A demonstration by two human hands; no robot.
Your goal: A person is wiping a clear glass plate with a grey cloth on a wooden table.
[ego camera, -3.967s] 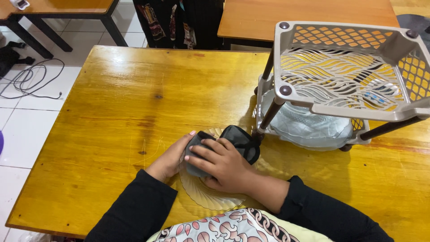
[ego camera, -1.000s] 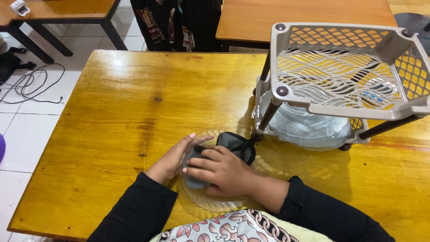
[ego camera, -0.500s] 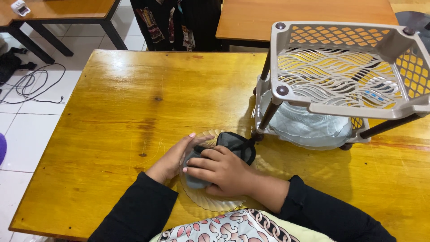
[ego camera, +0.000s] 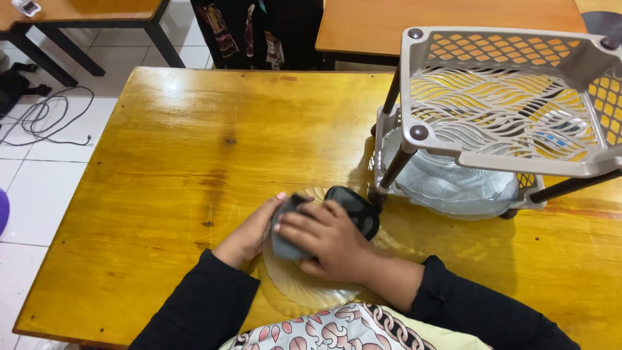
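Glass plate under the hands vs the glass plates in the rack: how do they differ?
The plate on the table is single, lies on the wood, and is held by the left hand while the right hand presses a dark cloth on it. The rack plates sit stacked and untouched. Both are clear ribbed glass.

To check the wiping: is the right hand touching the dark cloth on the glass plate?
Touching. The head view shows the right hand pressed flat on the dark cloth, fingers spread over it, on the glass plate.

Both hands (ego camera: 291, 236) pressing grey cloth (ego camera: 288, 240) onto glass plate (ego camera: 304, 288) (wooden table (ego camera: 168, 162)), beige rack (ego camera: 505, 104) beside
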